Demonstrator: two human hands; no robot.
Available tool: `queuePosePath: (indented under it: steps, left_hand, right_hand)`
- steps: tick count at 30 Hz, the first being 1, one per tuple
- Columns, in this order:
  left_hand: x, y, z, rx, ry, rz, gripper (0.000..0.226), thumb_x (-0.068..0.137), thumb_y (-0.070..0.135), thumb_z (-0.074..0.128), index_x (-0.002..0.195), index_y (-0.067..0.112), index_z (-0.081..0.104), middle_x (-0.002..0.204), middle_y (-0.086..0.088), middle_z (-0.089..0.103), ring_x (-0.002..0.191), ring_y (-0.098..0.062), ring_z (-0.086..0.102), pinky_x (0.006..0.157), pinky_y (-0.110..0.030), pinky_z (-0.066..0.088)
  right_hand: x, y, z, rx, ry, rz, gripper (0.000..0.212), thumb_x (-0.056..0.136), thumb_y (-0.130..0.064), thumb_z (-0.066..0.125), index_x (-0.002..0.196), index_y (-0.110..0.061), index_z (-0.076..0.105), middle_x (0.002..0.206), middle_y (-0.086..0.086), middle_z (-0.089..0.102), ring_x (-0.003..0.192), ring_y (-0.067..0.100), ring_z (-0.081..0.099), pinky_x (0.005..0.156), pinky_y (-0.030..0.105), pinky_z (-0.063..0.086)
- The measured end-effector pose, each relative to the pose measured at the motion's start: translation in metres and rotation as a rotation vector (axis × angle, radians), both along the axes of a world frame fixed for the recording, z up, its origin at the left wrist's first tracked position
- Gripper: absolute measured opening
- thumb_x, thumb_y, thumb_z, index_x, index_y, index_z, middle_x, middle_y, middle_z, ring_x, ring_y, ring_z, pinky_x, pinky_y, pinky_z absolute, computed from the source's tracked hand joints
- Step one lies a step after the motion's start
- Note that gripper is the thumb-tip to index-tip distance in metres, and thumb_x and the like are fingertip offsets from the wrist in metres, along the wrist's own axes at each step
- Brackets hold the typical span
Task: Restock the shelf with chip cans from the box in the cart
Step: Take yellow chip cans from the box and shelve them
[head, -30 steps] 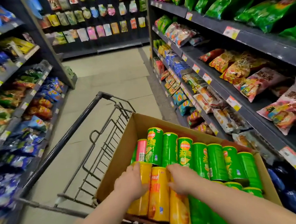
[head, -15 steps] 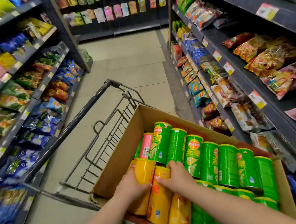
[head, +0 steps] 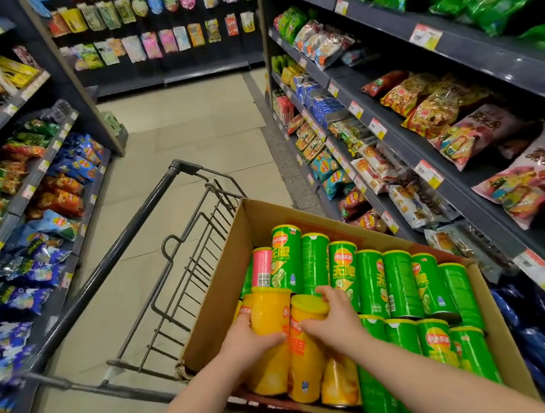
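Shelf (head: 402, 147) spans the frame's right side; at lower centre, the cart (head: 152, 218) carries the box (head: 220, 298) of chip cans (head: 401, 283), where my left grip (head: 247, 340) clasps the outer yellow can (head: 268, 313) and my right grip (head: 335, 316) clasps the adjacent yellow can (head: 307, 353).

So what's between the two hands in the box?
Two yellow cans, side by side in the box: the left hand grips one, the right hand the other. The head view shows it.
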State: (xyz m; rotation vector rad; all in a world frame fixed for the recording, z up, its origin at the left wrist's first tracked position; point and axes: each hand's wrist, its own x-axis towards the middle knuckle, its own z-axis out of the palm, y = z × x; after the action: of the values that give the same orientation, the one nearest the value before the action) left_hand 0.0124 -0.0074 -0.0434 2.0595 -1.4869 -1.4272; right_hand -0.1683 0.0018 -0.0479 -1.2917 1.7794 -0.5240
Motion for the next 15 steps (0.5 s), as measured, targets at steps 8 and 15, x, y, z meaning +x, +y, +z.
queuePosePath:
  steps: [8,15]
  left_hand:
    - [0.009,0.006,0.010,0.028,0.271,0.021,0.067,0.075,0.029,0.079,0.130,0.018,0.042,0.122,-0.007,0.058,0.107,-0.024,0.059,0.090,-0.040,0.051]
    - [0.014,0.008,0.023,-0.017,0.402,0.068,0.052,0.076,0.025,0.078,0.118,0.020,0.048,0.113,-0.006,0.062,0.101,-0.024,0.062,0.091,-0.044,0.051]
  right_hand:
    - [0.017,0.016,-0.003,0.073,-0.232,-0.206,0.064,0.070,-0.022,0.083,0.115,-0.031,0.038,0.121,0.009,0.056,0.102,0.022,0.056,0.076,0.027,0.050]
    - [0.027,0.029,0.013,-0.084,-0.193,-0.373,0.091,0.068,-0.023,0.085,0.136,-0.019,0.026,0.122,0.005,0.046,0.115,0.023,0.050,0.092,0.028,0.041]
